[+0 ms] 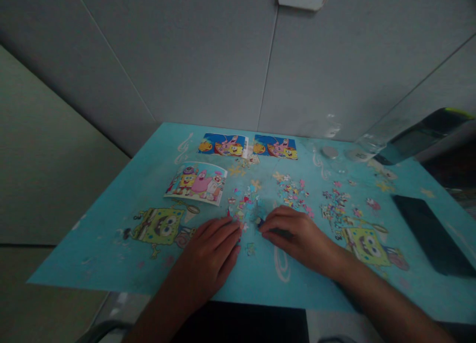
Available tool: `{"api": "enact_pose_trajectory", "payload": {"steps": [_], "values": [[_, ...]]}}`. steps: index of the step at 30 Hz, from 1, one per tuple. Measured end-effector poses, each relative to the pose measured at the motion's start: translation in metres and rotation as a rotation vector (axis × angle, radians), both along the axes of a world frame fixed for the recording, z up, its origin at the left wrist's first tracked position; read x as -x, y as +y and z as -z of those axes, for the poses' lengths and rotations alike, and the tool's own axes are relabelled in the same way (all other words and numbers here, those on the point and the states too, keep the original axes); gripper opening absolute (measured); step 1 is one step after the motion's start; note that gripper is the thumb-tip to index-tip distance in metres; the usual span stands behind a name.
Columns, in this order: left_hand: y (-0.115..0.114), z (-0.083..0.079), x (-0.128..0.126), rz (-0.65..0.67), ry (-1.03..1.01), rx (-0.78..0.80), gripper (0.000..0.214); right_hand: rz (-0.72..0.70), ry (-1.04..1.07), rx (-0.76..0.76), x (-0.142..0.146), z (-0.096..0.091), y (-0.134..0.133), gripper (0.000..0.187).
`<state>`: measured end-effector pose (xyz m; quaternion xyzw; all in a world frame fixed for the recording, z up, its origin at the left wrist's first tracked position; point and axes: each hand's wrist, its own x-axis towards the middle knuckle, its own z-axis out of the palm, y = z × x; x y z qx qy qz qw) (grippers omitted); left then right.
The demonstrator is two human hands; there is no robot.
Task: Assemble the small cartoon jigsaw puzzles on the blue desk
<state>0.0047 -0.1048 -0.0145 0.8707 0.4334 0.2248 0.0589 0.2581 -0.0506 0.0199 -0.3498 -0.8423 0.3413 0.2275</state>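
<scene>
**Both hands at the jigsaw pieces**

On the turquoise cartoon-printed desk (111,254), the left hand (213,251) lies flat, its fingers (226,231) stretched and holding nothing. The right hand (297,236) bends over a small dark-blue jigsaw piece (261,225); whether it grips it, I cannot tell. Loose multicoloured cardboard pieces (243,204) lie at 12 o'clock, and 3 printed picture cards (197,182) at 11.

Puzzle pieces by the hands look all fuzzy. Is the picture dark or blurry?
Head view: a bit of both. The light is dim, so the puzzle pieces near the left hand and right hand smear into soft specks. The wide lens seems to stretch the table at the sides, and the corners are darkest. There is only a faint shine on the clear jar.
</scene>
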Motion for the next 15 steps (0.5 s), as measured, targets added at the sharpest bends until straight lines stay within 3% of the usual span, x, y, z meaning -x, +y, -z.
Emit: {"api": "enact_pose_trajectory", "payload": {"steps": [4,7,10,15], "values": [[0.001,0.009,0.006,0.014,-0.003,-0.05,0.038,0.146,0.001,-0.038,-0.023,-0.017,0.01,0.015],[0.002,0.016,0.01,0.027,0.023,-0.086,0.041,0.378,-0.114,-0.083,-0.06,-0.025,0.023,0.015],[0.004,0.02,0.012,0.042,0.04,-0.106,0.043,0.62,-0.267,-0.082,-0.109,-0.023,0.038,0.02],[0.005,0.025,0.015,0.057,0.053,-0.131,0.044,0.741,-0.39,-0.012,-0.159,-0.007,0.052,0.022]]}}
